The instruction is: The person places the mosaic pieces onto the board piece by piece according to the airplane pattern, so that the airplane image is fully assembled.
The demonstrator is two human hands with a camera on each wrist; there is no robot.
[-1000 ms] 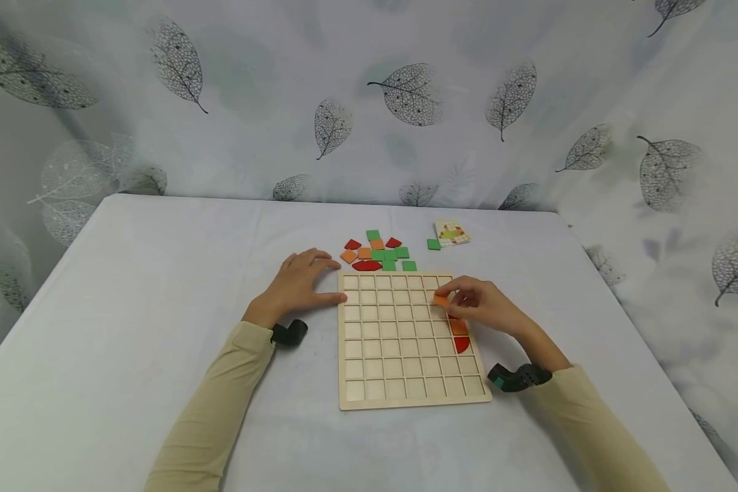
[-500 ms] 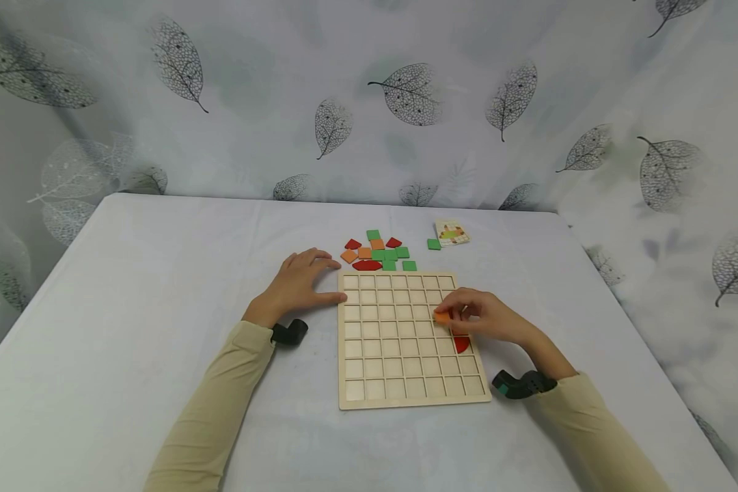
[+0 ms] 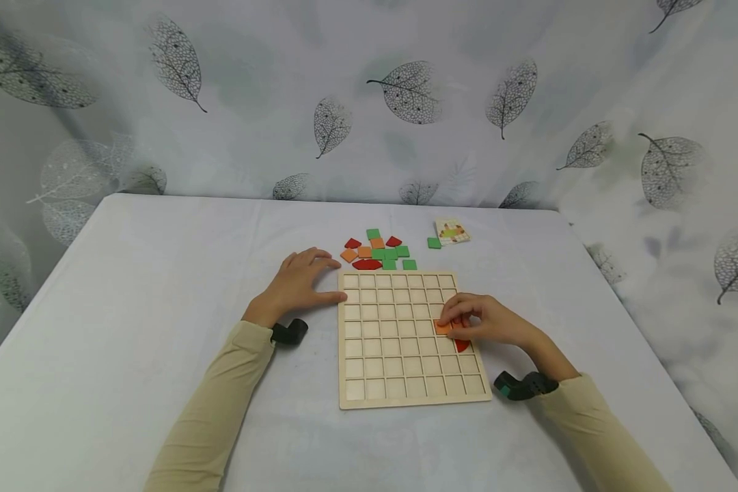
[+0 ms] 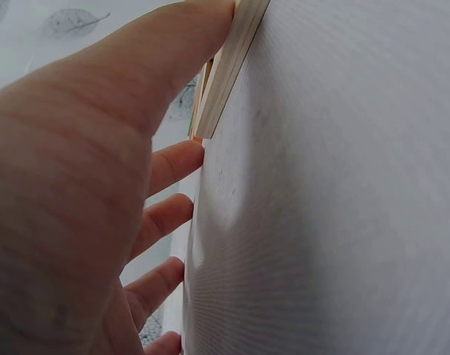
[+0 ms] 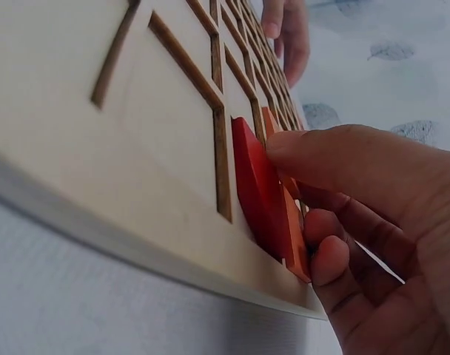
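A wooden grid board (image 3: 384,348) lies on the white cloth. My right hand (image 3: 486,318) is over its right side, thumb and fingers pinching an orange square tile (image 3: 442,328) low at a cell of the grid. Beside that tile, in the right wrist view, are a red tile with a curved edge (image 5: 259,185) and another orange tile (image 5: 295,237), partly hidden by my fingers. At the board's left edge my left hand (image 3: 298,283) has its fingers spread on the cloth. Its thumb (image 4: 188,37) touches the board's side.
Behind the board lie loose green tiles (image 3: 390,253), orange tiles (image 3: 349,255) and red tiles (image 3: 367,264). A single green tile (image 3: 434,243) is next to a printed pattern card (image 3: 452,231) further right. A leaf-patterned curtain (image 3: 406,96) hangs behind the table.
My right hand has moved toward me along the board's right side, bringing the orange tile down from a higher row to the row beside the other orange tile. The left hand has stayed put.
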